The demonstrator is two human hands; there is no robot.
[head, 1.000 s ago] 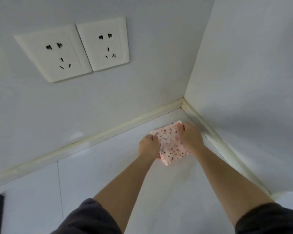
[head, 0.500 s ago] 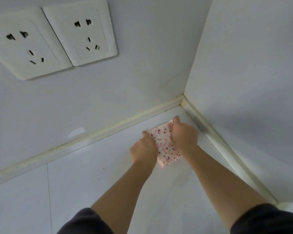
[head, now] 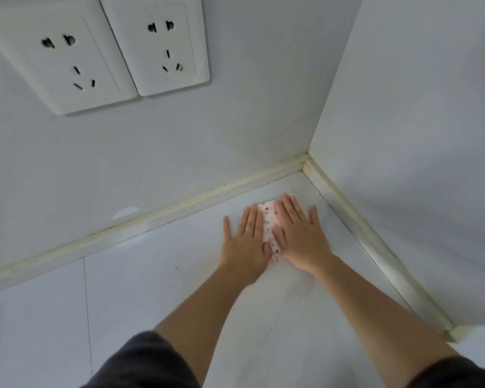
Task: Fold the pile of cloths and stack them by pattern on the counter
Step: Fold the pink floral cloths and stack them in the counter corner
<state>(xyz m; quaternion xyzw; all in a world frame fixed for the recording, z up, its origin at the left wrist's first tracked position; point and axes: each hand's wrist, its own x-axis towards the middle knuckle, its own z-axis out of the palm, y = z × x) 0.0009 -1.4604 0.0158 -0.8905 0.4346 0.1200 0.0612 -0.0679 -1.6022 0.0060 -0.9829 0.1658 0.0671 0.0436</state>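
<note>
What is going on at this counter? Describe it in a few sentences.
A person presses a small folded spotted cloth flat on the white counter, near the wall corner. The left hand covers one side and the right hand the other, fingers straight; only a strip of cloth shows between them. No other cloths are in view.

Cloth (head: 268, 222) is white with little red and purple dots, folded small and lying flat on the counter (head: 151, 289), close to its back right corner. Only a narrow strip shows.
</note>
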